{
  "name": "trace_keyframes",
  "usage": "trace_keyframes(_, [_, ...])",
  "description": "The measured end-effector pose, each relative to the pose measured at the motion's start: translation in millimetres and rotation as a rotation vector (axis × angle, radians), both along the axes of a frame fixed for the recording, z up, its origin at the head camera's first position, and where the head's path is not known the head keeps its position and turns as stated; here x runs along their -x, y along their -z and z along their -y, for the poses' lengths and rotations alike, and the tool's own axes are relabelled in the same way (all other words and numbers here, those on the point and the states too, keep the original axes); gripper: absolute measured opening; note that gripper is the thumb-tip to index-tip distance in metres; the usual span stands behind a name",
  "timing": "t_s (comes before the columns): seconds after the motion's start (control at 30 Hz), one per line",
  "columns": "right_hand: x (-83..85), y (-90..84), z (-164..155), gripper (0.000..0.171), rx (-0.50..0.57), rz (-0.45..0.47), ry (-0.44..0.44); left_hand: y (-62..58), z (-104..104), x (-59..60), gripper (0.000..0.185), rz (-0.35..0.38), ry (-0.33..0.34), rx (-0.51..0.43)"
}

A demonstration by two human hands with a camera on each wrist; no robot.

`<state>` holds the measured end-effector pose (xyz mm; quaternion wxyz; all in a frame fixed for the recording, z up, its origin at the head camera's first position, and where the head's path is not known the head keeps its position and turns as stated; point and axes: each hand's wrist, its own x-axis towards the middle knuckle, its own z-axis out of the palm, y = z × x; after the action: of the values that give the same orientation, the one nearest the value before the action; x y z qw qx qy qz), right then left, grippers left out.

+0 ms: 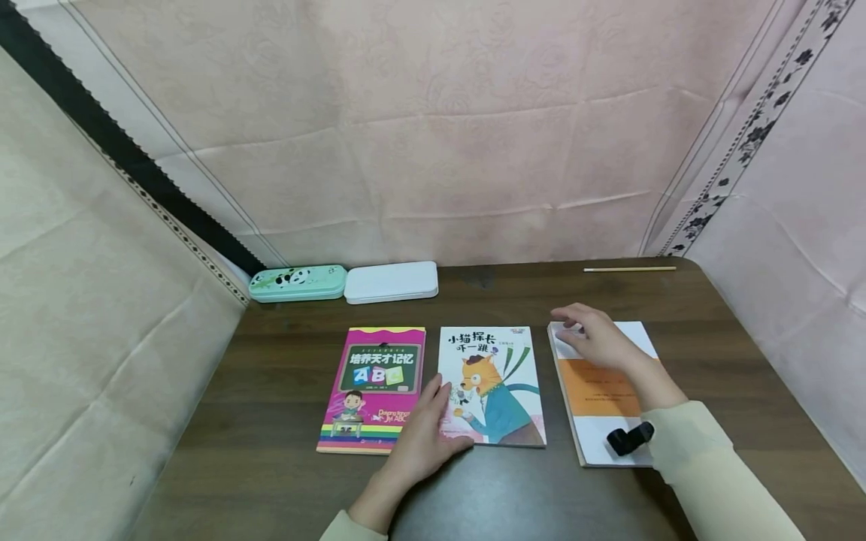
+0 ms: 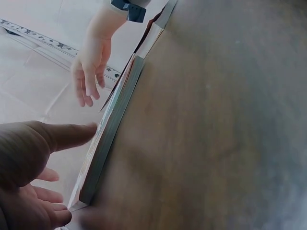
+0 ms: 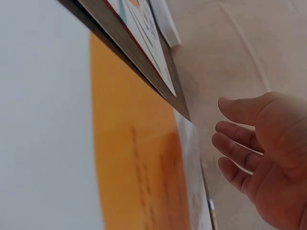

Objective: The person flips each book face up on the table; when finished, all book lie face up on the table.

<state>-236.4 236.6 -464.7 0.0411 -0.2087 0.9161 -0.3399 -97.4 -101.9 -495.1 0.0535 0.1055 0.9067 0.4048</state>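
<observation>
Head view: high, facing forward and down over the whole table (image 1: 284, 361), three books in a row at centre frame.
Left wrist view: very low and close, rolled sideways, along a book's edge (image 2: 112, 129); right hand (image 2: 88, 72) at upper left.
Right wrist view: close, tilted, over the orange book (image 3: 134, 158).
Shared: the books.

A dark wooden table (image 1: 284, 361) carries a pink book (image 1: 368, 376) at the near left. At the far left edge lie a green pencil case (image 1: 298, 283) and, just beside it, a white case (image 1: 391, 282). A pencil (image 1: 629, 268) lies far right.
</observation>
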Motion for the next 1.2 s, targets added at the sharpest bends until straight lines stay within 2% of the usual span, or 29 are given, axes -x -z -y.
trace_keyframes(0.17, [-2.7,-7.2,-15,0.046,-0.007,-0.027,0.040,-2.2,-4,2.2,0.089,-0.059,0.040,0.024])
trace_keyframes(0.33, [-6.0,-9.1,-32,0.051,-0.005,-0.018,0.082,-7.2,-14,4.5,0.086,-0.039,0.093,0.029])
trace_keyframes(0.53, [-6.2,-6.5,-52,0.055,-0.028,-0.005,0.103,-9.0,-30,7.6,0.086,-0.065,0.186,0.036])
trace_keyframes(0.8, [-8.3,2.0,-70,0.055,-0.065,0.007,0.139,-5.7,-53,10.3,0.083,-0.076,0.255,0.043])
trace_keyframes(1.0, [-7.3,5.0,-80,0.056,-0.065,0.019,0.175,-1.2,-70,7.4,0.078,-0.090,0.310,0.071])
trace_keyframes(1.2, [-1.5,5.6,-90,0.066,-0.074,0.065,0.202,0.0,-88,2.0,0.076,-0.139,0.404,0.111])
